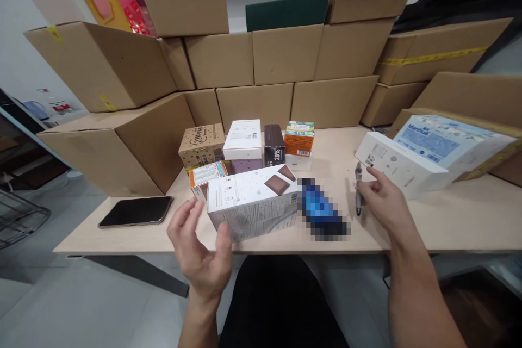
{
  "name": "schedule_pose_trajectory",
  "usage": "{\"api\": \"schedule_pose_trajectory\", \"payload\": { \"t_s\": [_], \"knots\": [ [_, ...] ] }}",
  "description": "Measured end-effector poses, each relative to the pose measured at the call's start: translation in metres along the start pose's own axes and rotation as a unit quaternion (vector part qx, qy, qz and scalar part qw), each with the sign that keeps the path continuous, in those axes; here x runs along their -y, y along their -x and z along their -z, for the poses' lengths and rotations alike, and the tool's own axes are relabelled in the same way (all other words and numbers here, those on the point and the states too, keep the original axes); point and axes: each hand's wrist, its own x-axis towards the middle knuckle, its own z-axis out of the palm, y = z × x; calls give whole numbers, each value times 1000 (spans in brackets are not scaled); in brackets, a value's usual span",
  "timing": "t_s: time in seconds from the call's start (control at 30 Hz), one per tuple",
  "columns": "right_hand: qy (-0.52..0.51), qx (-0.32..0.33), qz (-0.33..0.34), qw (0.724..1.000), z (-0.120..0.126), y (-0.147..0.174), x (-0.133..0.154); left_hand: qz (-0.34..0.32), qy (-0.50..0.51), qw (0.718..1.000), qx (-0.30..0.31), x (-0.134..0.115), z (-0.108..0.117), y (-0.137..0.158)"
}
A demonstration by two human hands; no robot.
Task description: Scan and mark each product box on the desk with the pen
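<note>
My left hand (pixel 199 247) is open, its thumb and fingers spread beside the near left corner of a white carton (pixel 253 212) with brown chocolate pieces printed on top. No grip on the carton shows. On the right, my right hand (pixel 383 196) is over the table, index finger stretched out. A grey and black pen (pixel 359 190) is right at its fingertips; these seem to touch it without closing round it. Between the carton and the pen lies a dark blue item (pixel 320 209), blurred into pixels, so its kind is hidden.
Small product boxes stand behind the carton: a brown one (pixel 202 144), a white one (pixel 243 138), a dark one (pixel 274 144) and an orange one (pixel 299 138). A phone (pixel 136 211) lies left. A white box (pixel 397 163) and blue-white pack (pixel 448 138) stand right. Cardboard boxes (pixel 255 106) wall the back.
</note>
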Motion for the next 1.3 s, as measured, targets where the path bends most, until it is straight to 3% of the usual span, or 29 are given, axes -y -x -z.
{"api": "schedule_pose_trajectory", "payload": {
  "t_s": [0.03, 0.07, 0.13, 0.17, 0.3, 0.4, 0.47, 0.53, 0.6, 0.73, 0.83, 0.93, 1.07, 1.3],
  "knots": [
    [-117, -11, -8, 993, 0, 2, 5, -43, -5, 999, 2, -8, 0, 0],
    [-244, -17, -19, 969, 0, 4, 12, -78, -9, 997, 8, -17, -1, 0],
    [-441, -8, -39, 897, 0, 12, 32, -119, -19, 991, 52, -30, -7, 0],
    [-488, 8, -41, 872, 0, 17, 43, -136, -23, 987, 78, -34, -12, 0],
    [-546, 77, -12, 834, 3, 38, 89, -165, -86, 976, 118, -40, -31, -1],
    [-556, 109, 55, 822, 6, 51, 120, -172, -150, 965, 131, -39, -38, -2],
    [-559, 98, 109, 816, 6, 54, 138, -180, -168, 960, 133, -39, -40, -2],
    [-544, 37, 166, 822, 1, 54, 154, -183, -174, 960, 120, -40, -41, -2],
    [-502, 18, 205, 840, -8, 52, 166, -181, -173, 963, 99, -41, -42, -2],
    [-427, 175, 194, 866, -32, 44, 178, -179, -170, 965, 86, -42, -45, -1],
    [-363, 221, 182, 887, -45, 40, 180, -179, -173, 965, 86, -41, -46, -1],
    [-335, 206, 173, 903, -50, 41, 179, -176, -175, 965, 87, -41, -47, -1],
    [-265, 167, 220, 924, -51, 46, 178, -175, -176, 965, 83, -42, -48, -1],
    [-180, 144, 275, 933, -50, 48, 180, -175, -176, 965, 83, -42, -47, -1]
  ]
}}
